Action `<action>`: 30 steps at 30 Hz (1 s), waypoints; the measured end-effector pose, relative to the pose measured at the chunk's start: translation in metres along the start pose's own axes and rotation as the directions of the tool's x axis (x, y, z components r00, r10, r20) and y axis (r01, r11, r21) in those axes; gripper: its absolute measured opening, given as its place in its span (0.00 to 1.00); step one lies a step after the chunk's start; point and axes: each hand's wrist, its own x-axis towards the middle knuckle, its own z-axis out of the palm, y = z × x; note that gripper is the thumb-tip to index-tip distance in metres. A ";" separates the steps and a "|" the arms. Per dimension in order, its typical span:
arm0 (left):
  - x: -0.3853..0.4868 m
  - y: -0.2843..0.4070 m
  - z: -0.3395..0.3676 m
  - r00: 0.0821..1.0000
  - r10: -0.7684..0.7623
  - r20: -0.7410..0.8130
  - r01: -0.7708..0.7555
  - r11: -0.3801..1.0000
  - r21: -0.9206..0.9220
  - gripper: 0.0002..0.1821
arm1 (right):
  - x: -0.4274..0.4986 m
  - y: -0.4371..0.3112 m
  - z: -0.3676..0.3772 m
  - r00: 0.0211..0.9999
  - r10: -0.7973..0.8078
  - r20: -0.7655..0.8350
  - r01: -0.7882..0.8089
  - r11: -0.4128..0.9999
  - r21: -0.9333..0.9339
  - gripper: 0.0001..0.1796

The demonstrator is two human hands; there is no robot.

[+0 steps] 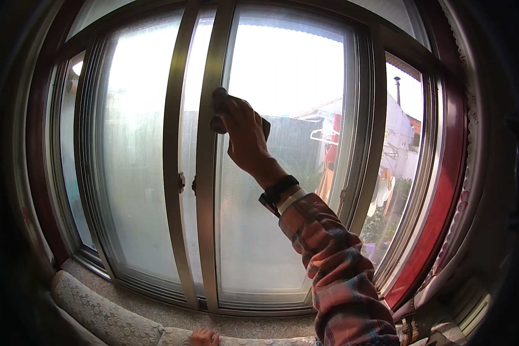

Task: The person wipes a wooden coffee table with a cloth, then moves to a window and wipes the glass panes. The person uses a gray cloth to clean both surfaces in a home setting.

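My right hand (246, 134), at the end of a plaid sleeve with a dark band on the wrist, is raised to the sliding window. It grips a dark cloth (219, 101) against the upright metal frame (206, 207) of the right-hand sash, beside the hazy glass pane (259, 242). Parts of the cloth show on both sides of the fingers. At the bottom edge, my left hand (205, 337) rests on the floral-patterned cover of a sofa back (112, 309); only its fingers show.
A stone sill (151, 302) runs below the window. Small latches (181, 182) sit on the middle uprights. A red frame (437, 225) and a lace-edged curtain (467, 173) border the right side. Clothes and hangers (324, 137) hang outside, beyond the glass.
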 end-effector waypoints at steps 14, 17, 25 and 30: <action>0.002 0.003 -0.002 1.000 -0.016 -0.012 0.015 0.998 -0.069 0.12 | -0.097 0.046 -0.112 0.997 0.071 0.008 -0.065 0.954 -0.292 0.23; 0.003 0.002 -0.002 1.000 0.005 -0.026 -0.007 0.998 -0.066 0.12 | -0.092 0.064 -0.116 0.961 0.173 -0.218 -0.240 0.910 -0.337 0.26; 0.003 0.005 -0.004 0.999 0.006 -0.034 -0.008 0.998 -0.058 0.09 | -0.310 -0.125 -0.141 0.905 0.250 0.345 -0.192 0.962 -0.192 0.13; 0.004 0.008 -0.006 1.000 0.010 -0.010 -0.011 0.999 -0.041 0.11 | -0.270 -0.053 -0.166 0.882 0.342 0.325 -0.285 0.935 -0.211 0.15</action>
